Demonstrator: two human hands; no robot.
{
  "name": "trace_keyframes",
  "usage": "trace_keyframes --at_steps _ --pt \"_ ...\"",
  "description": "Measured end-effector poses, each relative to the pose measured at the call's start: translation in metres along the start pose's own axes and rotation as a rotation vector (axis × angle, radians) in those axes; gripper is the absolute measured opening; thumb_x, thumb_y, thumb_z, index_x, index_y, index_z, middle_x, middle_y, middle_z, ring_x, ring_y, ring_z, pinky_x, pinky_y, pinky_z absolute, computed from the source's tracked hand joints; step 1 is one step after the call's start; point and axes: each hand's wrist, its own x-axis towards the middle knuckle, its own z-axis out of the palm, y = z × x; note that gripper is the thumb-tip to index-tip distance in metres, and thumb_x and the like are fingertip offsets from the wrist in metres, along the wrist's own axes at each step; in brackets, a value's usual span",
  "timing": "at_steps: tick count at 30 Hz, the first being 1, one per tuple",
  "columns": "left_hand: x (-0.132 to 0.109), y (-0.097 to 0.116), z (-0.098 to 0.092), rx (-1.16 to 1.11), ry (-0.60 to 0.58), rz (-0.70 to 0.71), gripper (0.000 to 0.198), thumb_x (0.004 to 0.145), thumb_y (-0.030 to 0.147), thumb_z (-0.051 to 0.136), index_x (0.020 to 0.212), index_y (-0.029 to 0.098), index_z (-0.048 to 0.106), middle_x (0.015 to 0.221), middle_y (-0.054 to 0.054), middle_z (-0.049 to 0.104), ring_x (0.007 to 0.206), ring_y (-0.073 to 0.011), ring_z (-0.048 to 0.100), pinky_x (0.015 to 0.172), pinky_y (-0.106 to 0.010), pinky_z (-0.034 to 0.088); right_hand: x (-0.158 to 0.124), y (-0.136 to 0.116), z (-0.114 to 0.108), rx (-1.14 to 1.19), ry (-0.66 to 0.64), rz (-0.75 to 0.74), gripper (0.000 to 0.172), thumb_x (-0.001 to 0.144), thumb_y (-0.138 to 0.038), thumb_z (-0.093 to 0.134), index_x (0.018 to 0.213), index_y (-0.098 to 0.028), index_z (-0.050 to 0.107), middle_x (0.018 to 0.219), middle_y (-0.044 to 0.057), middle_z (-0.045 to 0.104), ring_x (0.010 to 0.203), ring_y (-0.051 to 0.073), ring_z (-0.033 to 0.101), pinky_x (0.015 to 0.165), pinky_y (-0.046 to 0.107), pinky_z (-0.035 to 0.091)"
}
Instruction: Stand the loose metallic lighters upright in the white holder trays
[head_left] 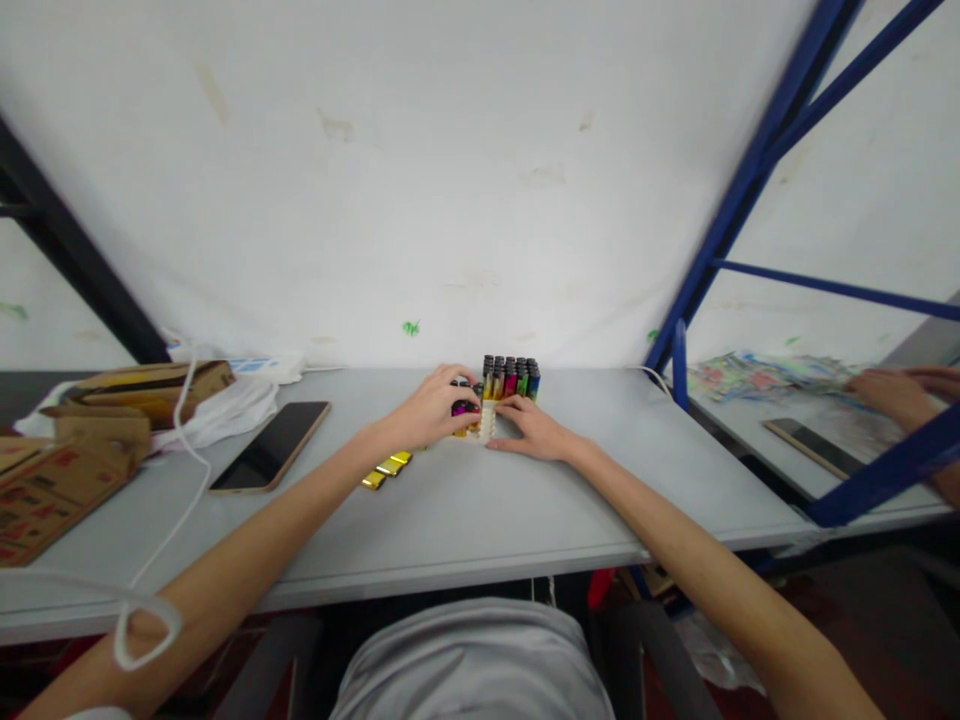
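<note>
My left hand (433, 408) is closed round several dark-topped, colourful lighters (466, 408) at the middle of the table. Directly to their right stands a small cream-coloured holder (487, 422) with a row of notches. My right hand (531, 428) pinches this holder from its right side, thumb low and fingers at the top. Behind it, upright lighters with black tops (511, 376) stand in close rows. Some gold, shiny lighters (393, 464) lie on the table below my left wrist. The undersides of the held lighters are partly hidden by my fingers.
A phone (271, 446) lies left of my left forearm. Farther left are an opened cardboard box (67, 470), white plastic and a looping white cable (180, 400). A blue metal frame (720, 210) rises at the right; beyond it are another person's hands (896, 393) and a second phone (814, 447).
</note>
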Motion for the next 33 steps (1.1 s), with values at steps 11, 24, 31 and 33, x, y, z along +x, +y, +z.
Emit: trace_keyframes --at_steps 11,24,31,33 --pt "-0.003 0.002 0.011 0.052 0.159 -0.016 0.035 0.096 0.04 0.062 0.127 0.024 0.068 0.129 -0.013 0.06 0.122 -0.0278 0.057 0.109 -0.047 0.045 0.0 0.003 0.001 0.003 0.004 -0.011 0.068 0.091 -0.061 0.069 0.14 -0.015 0.06 0.13 0.019 0.059 0.123 0.032 0.058 0.111 0.052 0.047" --pt "-0.062 -0.034 -0.058 0.069 -0.105 -0.29 0.042 0.093 0.057 0.054 0.097 0.02 0.074 0.1 -0.008 0.075 0.094 -0.0252 0.068 0.093 -0.039 0.052 -0.001 0.004 0.001 0.002 -0.01 -0.007 0.07 0.092 -0.065 0.065 0.138 -0.013 0.06 0.134 0.021 0.058 0.128 0.034 0.055 0.113 0.054 0.045" --pt "-0.124 -0.001 -0.016 0.296 -0.156 -0.418 0.055 0.101 0.061 0.036 0.145 0.036 0.059 0.156 -0.01 0.052 0.146 -0.0358 0.043 0.121 -0.065 0.02 -0.002 0.003 -0.001 0.007 -0.021 0.002 0.069 0.092 -0.064 0.064 0.139 -0.014 0.06 0.135 0.021 0.057 0.128 0.035 0.056 0.113 0.056 0.045" --pt "-0.129 0.003 -0.005 0.299 -0.222 -0.454 0.057 0.102 0.06 0.034 0.151 0.038 0.052 0.162 -0.01 0.044 0.151 -0.0373 0.036 0.12 -0.068 0.019 -0.002 0.003 -0.001 0.006 -0.02 0.005 0.069 0.092 -0.065 0.064 0.139 -0.015 0.06 0.135 0.021 0.057 0.128 0.035 0.056 0.113 0.057 0.044"
